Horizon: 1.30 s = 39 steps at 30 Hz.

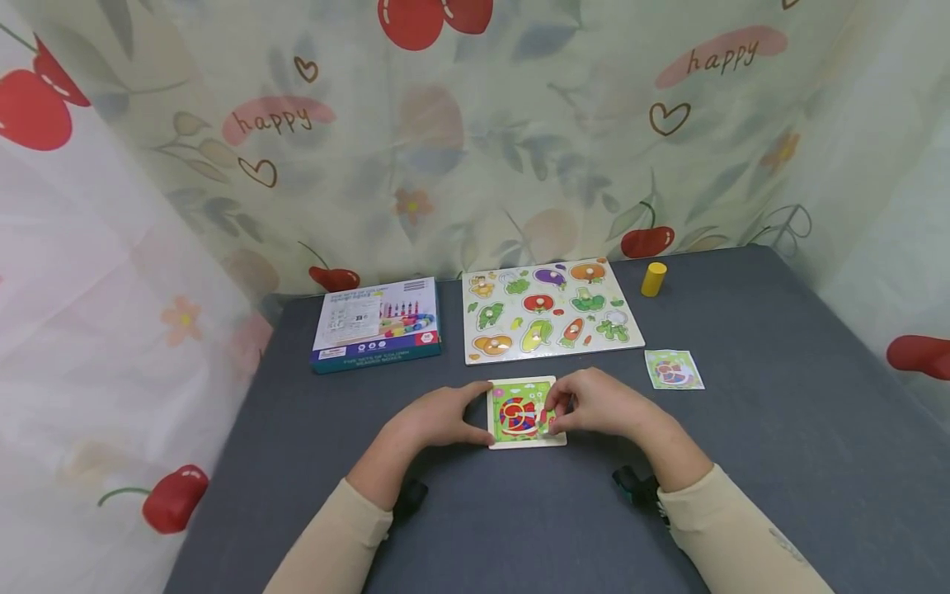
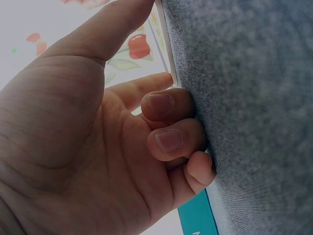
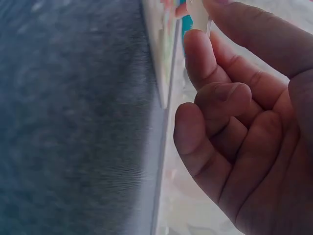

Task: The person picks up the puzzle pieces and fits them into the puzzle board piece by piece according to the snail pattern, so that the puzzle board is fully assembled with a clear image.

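A small square puzzle board [image 1: 529, 444] with a pale rim and a red snail picture on green lies on the table. My left hand [image 1: 441, 417] holds it at the left edge, thumb at the near corner and forefinger at the far one. The other fingers of the left hand [image 2: 171, 127] curl down by the cloth. Over the board's right side, my right hand [image 1: 597, 402] pinches a small puzzle piece, whose pale edge [image 3: 198, 14] shows between thumb and fingertips in the right wrist view. Its printed face is mostly hidden by the fingers.
Behind the board lie a boxed set [image 1: 376, 326] and a large vegetable peg puzzle [image 1: 505, 318]. A yellow cylinder [image 1: 654, 280] stands at the back right, with a small picture card [image 1: 674, 370] nearer. Patterned curtains [image 1: 482, 165] enclose the dark table [image 1: 742, 412].
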Tool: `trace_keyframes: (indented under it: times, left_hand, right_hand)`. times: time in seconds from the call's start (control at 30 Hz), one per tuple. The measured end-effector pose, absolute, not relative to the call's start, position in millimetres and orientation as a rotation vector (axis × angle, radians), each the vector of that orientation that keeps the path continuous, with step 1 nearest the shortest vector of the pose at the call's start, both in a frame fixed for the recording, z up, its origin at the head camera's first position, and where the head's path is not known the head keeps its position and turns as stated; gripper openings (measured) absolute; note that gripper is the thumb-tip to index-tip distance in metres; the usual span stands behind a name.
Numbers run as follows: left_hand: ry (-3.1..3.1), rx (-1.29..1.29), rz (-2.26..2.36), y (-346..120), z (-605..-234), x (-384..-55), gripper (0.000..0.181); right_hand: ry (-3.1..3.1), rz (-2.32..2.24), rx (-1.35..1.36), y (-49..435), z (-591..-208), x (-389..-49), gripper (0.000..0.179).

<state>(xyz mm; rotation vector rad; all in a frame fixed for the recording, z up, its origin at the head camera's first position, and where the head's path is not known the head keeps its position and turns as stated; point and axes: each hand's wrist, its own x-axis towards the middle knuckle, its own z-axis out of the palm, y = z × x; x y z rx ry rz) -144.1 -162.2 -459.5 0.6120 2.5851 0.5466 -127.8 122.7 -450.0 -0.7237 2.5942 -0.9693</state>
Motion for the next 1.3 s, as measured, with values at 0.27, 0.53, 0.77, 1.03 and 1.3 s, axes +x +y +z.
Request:
trace_keyframes:
  times: [0.27,0.53,0.77,1.03,1.3]
  left_hand:
    - [2.578,0.618,0.559,-162,-456,-143,0.088]
    - [2.578,0.618,0.562,-162,-456,-143,0.088]
    - [2.585,0.617,0.562,-162,-458,-143,0.088]
    - [2.581,0.601,0.574,-162,-459,-143,0.088]
    - [2.577,0.604,0.582,-162,-458,-142,0.088]
  right_hand:
    - [2.603,-0.933,-0.691,121,-458,-128,0.020]
    - [2.642,-0.893,-0.633,115,-457,-123,0.021]
    - [2.689,-0.764,-0.596,110,-456,-121,0.021]
    - [2.679,-0.795,-0.562,112,-460,-123,0.023]
    - [2.653,-0.957,-0.528,117,-468,-126,0.023]
